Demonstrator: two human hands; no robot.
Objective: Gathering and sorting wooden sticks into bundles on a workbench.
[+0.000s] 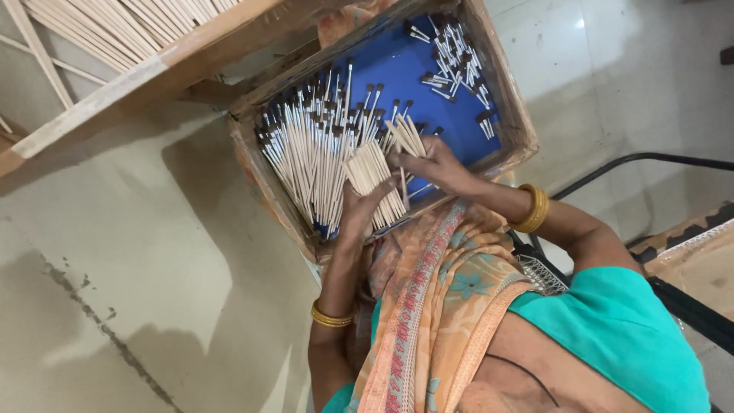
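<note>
A wooden tray (pixel 514 115) with a blue lining holds many thin pale sticks with dark tips (pixel 306 153), most massed on its side away from the gold bangles. Over the tray's near rim, the left hand (pixel 358 208) is curled around a bundle of plain sticks (pixel 376 182), gripping it from below. Just beside it, above the same rim, the right hand (pixel 432 163) pinches a smaller fan of sticks (pixel 405 138) between thumb and fingers. A scattered group of tipped sticks (pixel 459 65) lies in the tray's far corner. Outside the tray, a wooden rack (pixel 145 73) carries more bare sticks.
</note>
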